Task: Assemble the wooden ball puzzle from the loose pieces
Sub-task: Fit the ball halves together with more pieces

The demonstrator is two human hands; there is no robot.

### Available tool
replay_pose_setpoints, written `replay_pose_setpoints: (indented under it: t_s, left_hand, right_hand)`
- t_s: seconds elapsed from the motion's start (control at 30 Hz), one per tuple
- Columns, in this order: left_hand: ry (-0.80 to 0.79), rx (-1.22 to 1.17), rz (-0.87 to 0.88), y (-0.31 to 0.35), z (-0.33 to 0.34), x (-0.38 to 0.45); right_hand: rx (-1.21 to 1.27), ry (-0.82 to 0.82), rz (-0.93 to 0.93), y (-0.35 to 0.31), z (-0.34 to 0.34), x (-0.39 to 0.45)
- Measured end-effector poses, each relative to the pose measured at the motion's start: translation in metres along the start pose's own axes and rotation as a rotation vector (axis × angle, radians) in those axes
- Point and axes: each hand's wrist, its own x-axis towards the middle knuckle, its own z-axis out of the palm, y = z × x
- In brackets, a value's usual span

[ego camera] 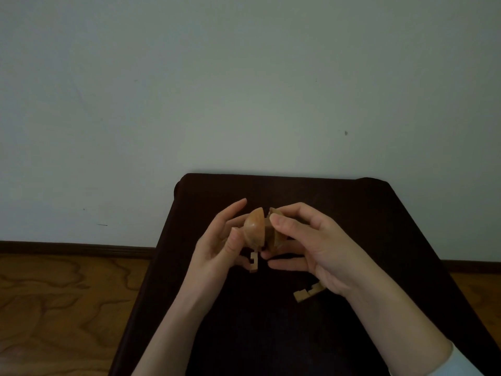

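Observation:
Above the dark table (379, 218) I hold a partly joined wooden ball puzzle (260, 230) between both hands. My left hand (219, 245) grips its rounded left section with thumb and fingers. My right hand (314, 240) pinches the right section from above, a narrow gap showing between the two sections. A small notched wooden piece (253, 263) lies on the table just under the ball. Another notched loose piece (307, 293) lies partly hidden beneath my right wrist.
The dark table is small, with its far edge close to a pale wall (244, 90). Wooden floor (62, 308) shows on the left and a strip on the right. A dark baseboard (76, 249) runs along the wall.

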Motion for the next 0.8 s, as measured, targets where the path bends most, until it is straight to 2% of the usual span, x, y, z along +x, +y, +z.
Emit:
replay_pose_setpoints:
  t_s: [0.4, 0.8]
  left_hand:
    - [0.06, 0.022, -0.206, 0.016, 0.007, 0.006]
    - [0.077, 0.061, -0.225, 0.021, 0.009, 0.013]
  right_hand:
    - [-0.046, -0.004, 0.016, 0.003, -0.005, 0.002]
    - [-0.027, -0.023, 0.016, 0.003, -0.011, 0.005]
